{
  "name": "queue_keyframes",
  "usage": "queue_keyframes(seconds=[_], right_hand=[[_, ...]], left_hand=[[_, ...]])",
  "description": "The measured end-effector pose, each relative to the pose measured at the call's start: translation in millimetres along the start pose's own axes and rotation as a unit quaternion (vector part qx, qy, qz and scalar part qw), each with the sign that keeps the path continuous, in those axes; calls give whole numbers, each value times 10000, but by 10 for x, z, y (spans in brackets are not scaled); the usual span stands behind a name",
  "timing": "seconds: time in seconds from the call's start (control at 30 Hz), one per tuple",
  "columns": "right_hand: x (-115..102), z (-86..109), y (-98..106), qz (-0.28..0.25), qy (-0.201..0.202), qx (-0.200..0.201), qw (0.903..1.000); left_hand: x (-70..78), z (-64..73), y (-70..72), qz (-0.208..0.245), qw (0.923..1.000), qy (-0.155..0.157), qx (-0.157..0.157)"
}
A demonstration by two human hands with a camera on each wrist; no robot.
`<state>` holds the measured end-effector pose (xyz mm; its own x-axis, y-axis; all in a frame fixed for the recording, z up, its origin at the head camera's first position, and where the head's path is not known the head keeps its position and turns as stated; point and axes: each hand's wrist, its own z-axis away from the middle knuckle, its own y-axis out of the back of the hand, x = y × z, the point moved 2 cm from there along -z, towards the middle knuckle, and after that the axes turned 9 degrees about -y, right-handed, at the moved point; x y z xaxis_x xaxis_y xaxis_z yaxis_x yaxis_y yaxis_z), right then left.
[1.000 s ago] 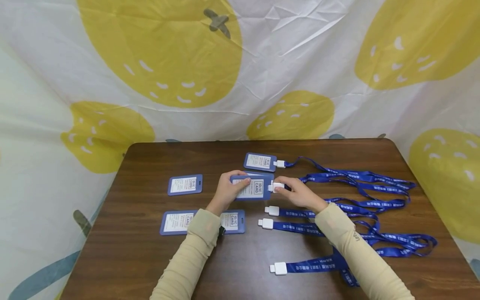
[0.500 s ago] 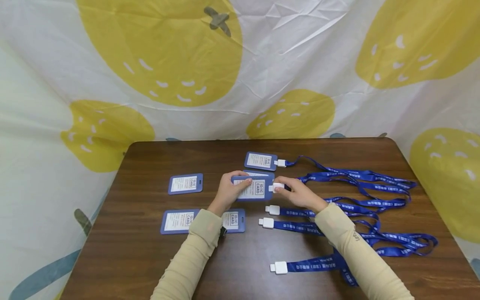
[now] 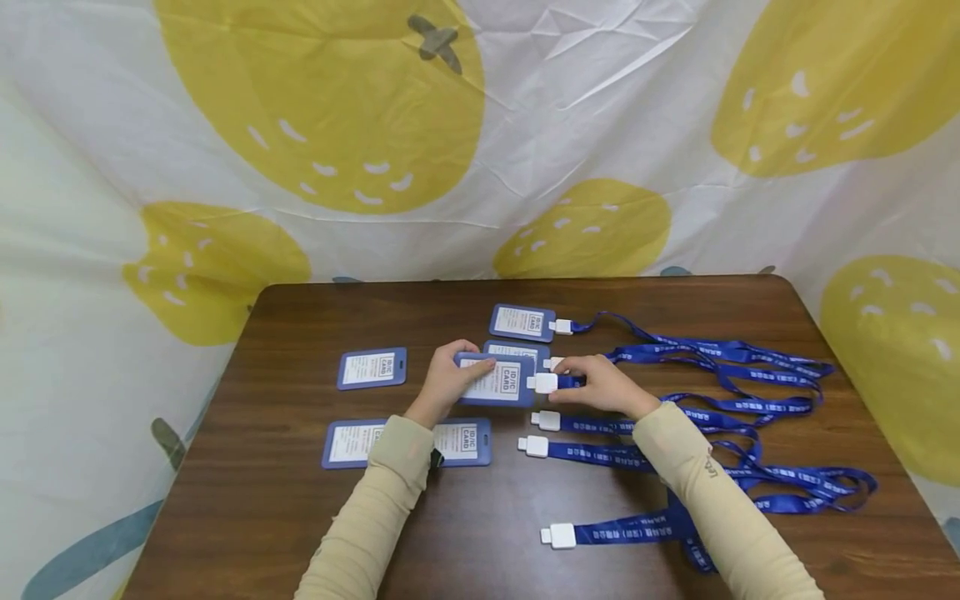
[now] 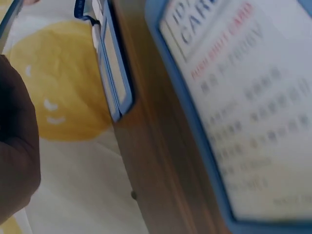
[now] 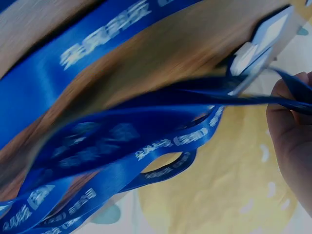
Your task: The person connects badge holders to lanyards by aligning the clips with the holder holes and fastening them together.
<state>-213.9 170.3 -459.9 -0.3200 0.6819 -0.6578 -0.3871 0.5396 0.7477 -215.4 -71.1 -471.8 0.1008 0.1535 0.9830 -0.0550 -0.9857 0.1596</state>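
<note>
My left hand (image 3: 447, 375) pinches a blue ID card holder (image 3: 495, 383) by its left end, thumb on the front face. A white clip (image 3: 544, 382) overlaps the holder's right edge, and its blue lanyard strap (image 3: 572, 381) runs back into my right hand (image 3: 604, 386). The right fingers pinch this strap just behind the clip. In the left wrist view the held card holder (image 4: 248, 122) fills the right side, close up. The strap (image 5: 263, 100) reaches my right hand (image 5: 292, 141) in the right wrist view.
Two card holders with clips lie behind, one far (image 3: 522, 322) and one partly covered (image 3: 517, 353). Loose card holders (image 3: 371, 368) lie at left, some under my left forearm. At right are several blue lanyards (image 3: 795, 479) with white clips (image 3: 558, 536). A patterned cloth (image 3: 480, 167) hangs behind the table (image 3: 247, 517).
Both hands have shifted slightly left with the card holder and clip. My right fingers moved from the white clip back onto the strap. More of the card holder behind shows.
</note>
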Motion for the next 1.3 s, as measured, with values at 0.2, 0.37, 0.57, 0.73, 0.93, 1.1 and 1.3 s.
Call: queue_keyframes(seconds=[0.2,0.37,0.57,0.73,0.93,1.1,1.3], right_hand=[[118,60,76,144,-243,-112,9995],[185,99,134,413,-325,-3,9986],[272,126,156,885,-271,111,9956],[341,150,158,1182,-460,163,9918],[384,173,143,1296,-667,58,9893],[384,197,147,1300,-635,99,9894],[372,258,184,1472,-697,318,9861]], left_hand=[[-64,-6,178,-492,9983,226,208],[-125,-19,309,-732,9962,364,302],[-197,-36,403,-887,9939,550,341],[-242,-50,432,-1050,9910,808,181],[-368,-49,472,-1348,9854,1041,-23],[-625,-113,528,-1763,9813,764,99],[-270,43,507,-2782,9586,597,-58]])
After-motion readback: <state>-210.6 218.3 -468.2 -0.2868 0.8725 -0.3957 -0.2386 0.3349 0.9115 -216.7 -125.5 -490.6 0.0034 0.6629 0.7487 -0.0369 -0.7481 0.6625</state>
